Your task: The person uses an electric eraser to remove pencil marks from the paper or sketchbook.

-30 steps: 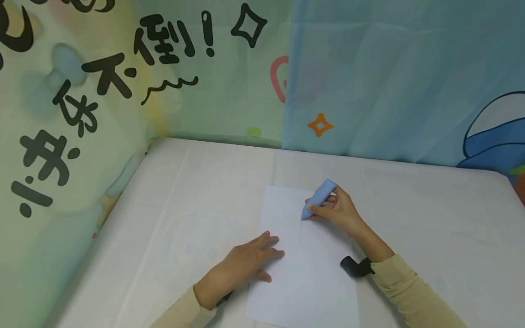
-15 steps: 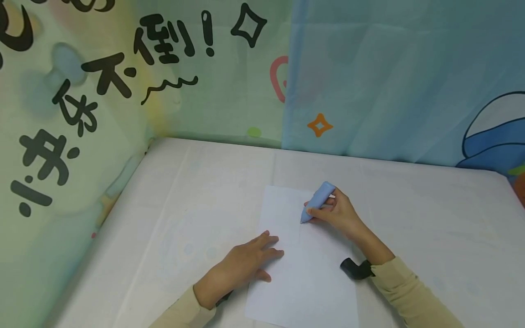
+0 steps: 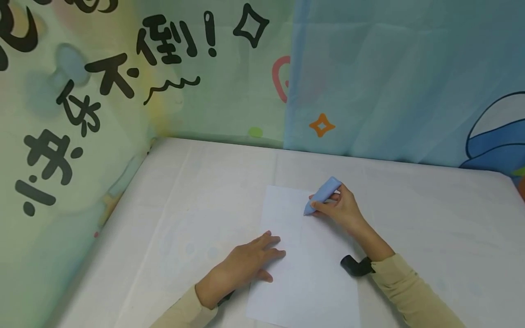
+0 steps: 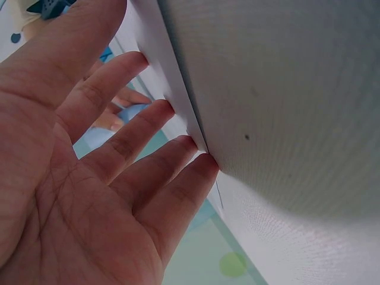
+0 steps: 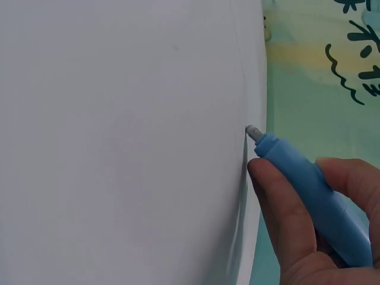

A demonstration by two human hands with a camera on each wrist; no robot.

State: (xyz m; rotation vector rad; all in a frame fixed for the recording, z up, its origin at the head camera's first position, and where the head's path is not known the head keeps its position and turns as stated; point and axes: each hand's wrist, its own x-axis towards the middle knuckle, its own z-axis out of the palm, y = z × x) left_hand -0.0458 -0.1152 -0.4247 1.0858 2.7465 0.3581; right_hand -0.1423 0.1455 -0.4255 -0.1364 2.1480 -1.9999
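A white sheet of paper (image 3: 303,273) lies lengthwise on the white-covered table. My right hand (image 3: 344,209) pinches a thick blue electric eraser (image 3: 324,195) between thumb and fingers, over the sheet's upper right part. In the right wrist view the eraser (image 5: 314,190) has a narrow grey tip, which is right at the paper's surface. A faint line runs down the paper below it. Along the sheet's left edge, my left hand (image 3: 244,264) rests with fingers spread. The left wrist view shows those fingertips (image 4: 184,142) on the paper's edge, the left hand (image 4: 89,190) holding nothing.
The white tablecloth (image 3: 213,182) spreads around the paper. Behind it and to the left hang printed cloth backdrops (image 3: 389,82), bluish and greenish, with large black characters. A black wrist-camera piece (image 3: 356,266) sticks out from the right wrist, close over the paper's right edge.
The right hand's eraser tip dips slightly toward me, then shifts a little up the sheet, away from me. The left hand stays in place on the paper.
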